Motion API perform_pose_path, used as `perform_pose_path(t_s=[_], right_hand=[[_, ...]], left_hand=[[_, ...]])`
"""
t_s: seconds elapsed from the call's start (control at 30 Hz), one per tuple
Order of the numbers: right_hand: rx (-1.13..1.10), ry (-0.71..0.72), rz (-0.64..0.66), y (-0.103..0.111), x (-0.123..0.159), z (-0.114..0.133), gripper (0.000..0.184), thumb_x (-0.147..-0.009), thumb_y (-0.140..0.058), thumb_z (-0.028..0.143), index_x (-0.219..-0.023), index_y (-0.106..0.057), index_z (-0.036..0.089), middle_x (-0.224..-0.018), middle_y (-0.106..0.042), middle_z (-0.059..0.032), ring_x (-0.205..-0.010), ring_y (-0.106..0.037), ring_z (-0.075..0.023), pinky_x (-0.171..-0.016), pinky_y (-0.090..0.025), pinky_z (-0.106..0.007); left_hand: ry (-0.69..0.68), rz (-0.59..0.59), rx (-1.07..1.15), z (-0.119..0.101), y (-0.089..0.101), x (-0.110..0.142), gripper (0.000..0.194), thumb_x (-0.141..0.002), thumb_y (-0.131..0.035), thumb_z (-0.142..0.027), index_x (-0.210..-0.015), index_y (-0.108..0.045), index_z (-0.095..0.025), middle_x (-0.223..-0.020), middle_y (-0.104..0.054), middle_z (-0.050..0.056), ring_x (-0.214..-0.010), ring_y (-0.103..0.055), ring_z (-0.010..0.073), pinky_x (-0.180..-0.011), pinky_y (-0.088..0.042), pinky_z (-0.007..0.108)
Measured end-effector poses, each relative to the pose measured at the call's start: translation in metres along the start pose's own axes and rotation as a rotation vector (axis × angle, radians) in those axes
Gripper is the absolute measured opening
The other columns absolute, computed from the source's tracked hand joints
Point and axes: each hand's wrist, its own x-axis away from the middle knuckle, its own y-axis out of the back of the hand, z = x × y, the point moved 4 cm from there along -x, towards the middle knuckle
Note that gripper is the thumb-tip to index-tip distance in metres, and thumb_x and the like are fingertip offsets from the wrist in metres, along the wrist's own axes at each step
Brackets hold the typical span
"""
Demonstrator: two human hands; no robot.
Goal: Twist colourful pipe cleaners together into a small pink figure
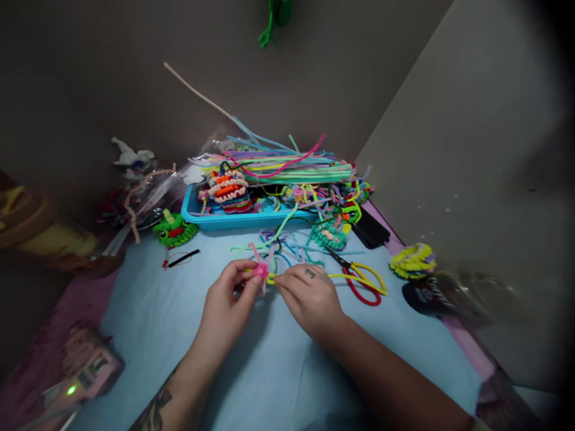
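Note:
My left hand (233, 293) pinches a small pink pipe-cleaner piece (260, 270) with several pink and lilac ends sticking out of it. Close against its right side, my right hand (309, 296) grips a yellow pipe cleaner (354, 278), which is bent in a small loop by the pink piece. The yellow strand's long end runs out to the right behind my right hand, passing over scissors (365, 293) with red and yellow handles. Loose green, blue and purple pipe-cleaner scraps (287, 245) lie just beyond my fingers.
Behind my hands a blue tray (247, 222) holds pipe cleaners and finished pieces. A green pipe-cleaner figure (175, 230) sits at left, a teal one (330, 233) before the tray. At right are a yellow piece (412, 261) and a bottle (431, 296); a lit pink device (85, 377) is lower left.

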Motion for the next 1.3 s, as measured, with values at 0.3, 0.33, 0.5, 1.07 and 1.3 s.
perform_pose_path(t_s=[0.3,0.33,0.5,1.07,1.3], right_hand=[[0.156,0.017,0.003,0.000,-0.004,0.009,0.019,-0.089,-0.053,0.019,-0.077,-0.067,0.020,-0.067,-0.063,-0.0038,-0.067,-0.055,-0.0178,-0.066,-0.033,-0.032],[0.176,0.014,-0.002,0.000,-0.004,0.009,0.020,-0.089,-0.052,0.019,-0.075,-0.067,0.020,-0.066,-0.061,-0.0037,-0.065,-0.054,-0.0178,-0.065,-0.033,-0.032],[0.228,-0.020,-0.013,-0.002,-0.007,0.012,0.023,-0.089,-0.054,0.020,-0.069,-0.064,0.019,-0.064,-0.059,-0.0044,-0.064,-0.052,-0.0187,-0.062,-0.031,-0.033],[0.076,-0.093,-0.015,-0.006,-0.003,0.005,0.020,-0.087,-0.052,0.019,-0.070,-0.060,0.019,-0.066,-0.060,-0.0030,-0.066,-0.056,-0.0170,-0.064,-0.037,-0.029],[-0.261,-0.140,-0.052,-0.004,-0.004,0.004,0.012,-0.085,-0.055,0.015,-0.083,-0.066,0.019,-0.070,-0.061,-0.0019,-0.067,-0.058,-0.0137,-0.063,-0.042,-0.024]], left_hand=[[-0.058,-0.007,-0.174,-0.002,-0.002,0.006,0.022,-0.085,-0.057,-0.035,-0.101,-0.057,-0.020,-0.087,-0.071,0.003,-0.082,-0.068,0.0170,-0.073,-0.051,0.027],[-0.058,-0.003,-0.180,-0.002,-0.002,0.006,0.022,-0.085,-0.057,-0.035,-0.101,-0.056,-0.020,-0.089,-0.071,0.003,-0.083,-0.068,0.0172,-0.073,-0.051,0.027],[-0.070,0.031,-0.178,0.001,-0.006,0.006,0.019,-0.086,-0.056,-0.033,-0.101,-0.056,-0.021,-0.094,-0.071,0.003,-0.089,-0.068,0.0168,-0.077,-0.051,0.027],[-0.153,-0.153,-0.287,-0.002,0.001,0.008,0.019,-0.085,-0.058,-0.030,-0.102,-0.055,-0.022,-0.090,-0.070,0.001,-0.077,-0.065,0.0136,-0.067,-0.047,0.023],[-0.051,-0.013,-0.051,0.005,-0.001,-0.001,0.023,-0.084,-0.058,-0.032,-0.103,-0.063,-0.020,-0.099,-0.068,0.005,-0.087,-0.063,0.0167,-0.075,-0.048,0.027]])
